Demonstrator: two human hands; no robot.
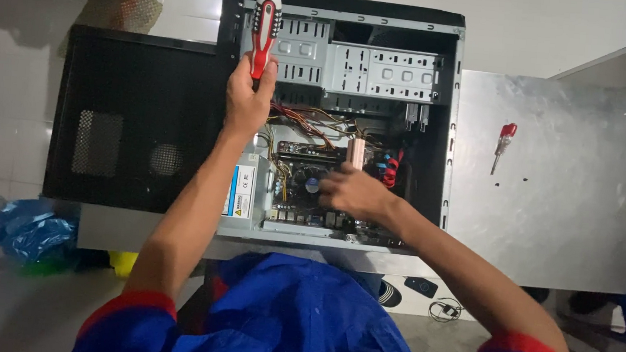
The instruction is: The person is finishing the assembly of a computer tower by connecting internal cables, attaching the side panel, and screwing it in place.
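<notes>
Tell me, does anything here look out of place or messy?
Somewhat. The computer case lies open on its side, with its black side panel off to the left. Inside, coloured cables sprawl in a loose tangle. A small red screwdriver lies loose on the grey metal panel.

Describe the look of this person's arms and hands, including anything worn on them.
Both forearms are bare. The left hand and right hand wear no gloves, and no rings or watch show. Short blue sleeves with a red band at the cuff cover the upper arms, matching the blue shirt.
</notes>
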